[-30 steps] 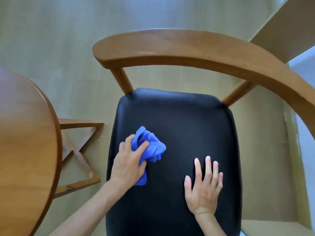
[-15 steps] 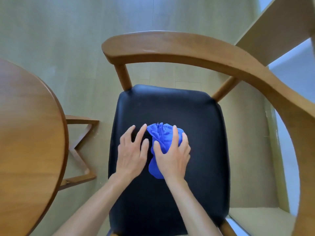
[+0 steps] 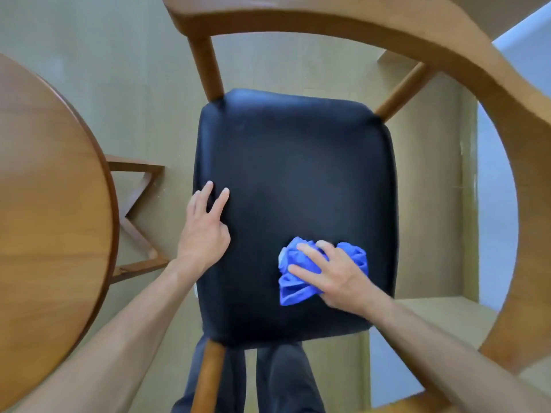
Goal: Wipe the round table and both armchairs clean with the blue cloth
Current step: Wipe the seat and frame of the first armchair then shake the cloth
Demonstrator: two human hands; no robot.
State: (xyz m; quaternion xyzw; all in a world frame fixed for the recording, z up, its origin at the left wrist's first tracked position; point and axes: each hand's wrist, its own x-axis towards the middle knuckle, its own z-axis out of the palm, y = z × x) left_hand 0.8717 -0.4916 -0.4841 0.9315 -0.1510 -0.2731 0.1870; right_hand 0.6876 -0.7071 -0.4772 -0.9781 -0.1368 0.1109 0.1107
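right hand (image 3: 337, 275): presses cloth (image 3: 293, 281) on seat (image 3: 292, 162)
left hand (image 3: 204, 231): rests on seat edge
table (image 3: 44, 204): left

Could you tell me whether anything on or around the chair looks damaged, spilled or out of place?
Nothing stands out. The black seat looks intact, the right hand presses the bunched blue cloth onto it, and the left hand rests at its left edge.
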